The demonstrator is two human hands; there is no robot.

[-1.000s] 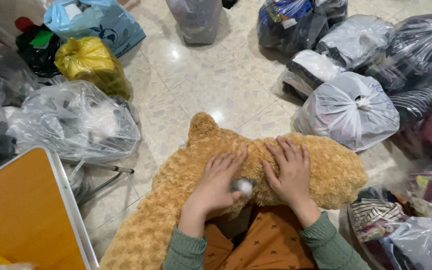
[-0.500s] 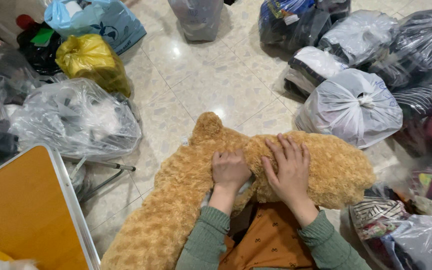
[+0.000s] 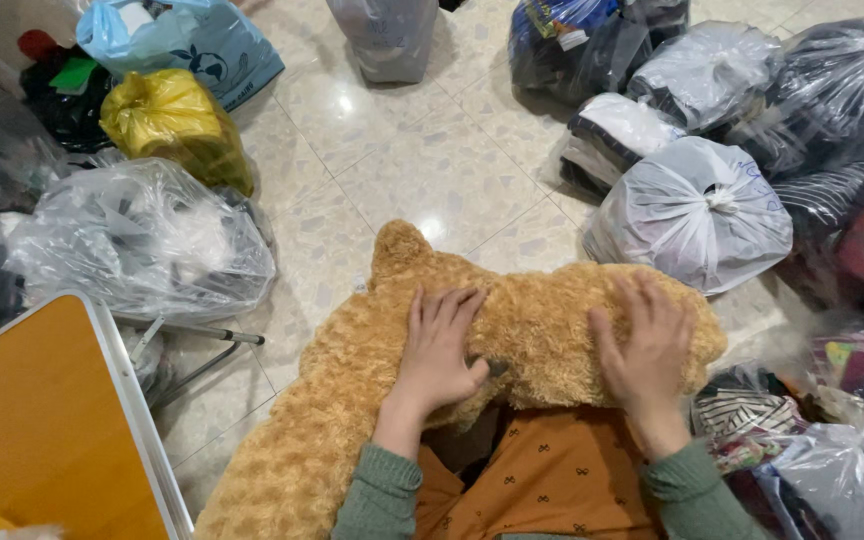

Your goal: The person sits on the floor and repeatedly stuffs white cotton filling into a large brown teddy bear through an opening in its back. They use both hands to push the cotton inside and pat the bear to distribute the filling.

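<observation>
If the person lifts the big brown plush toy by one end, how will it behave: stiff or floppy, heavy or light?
The plush toy would probably flop: it already drapes over the lap and down to the tiled floor. It seems soft, since the left hand and right hand lie flat on its curly pile. Likely light for its size, and unlikely to slip.

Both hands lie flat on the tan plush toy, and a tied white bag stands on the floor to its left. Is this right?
Not quite: the head view shows the tied white bag to the right of the tan plush toy. Both the left hand and the right hand do lie flat on it.
</observation>
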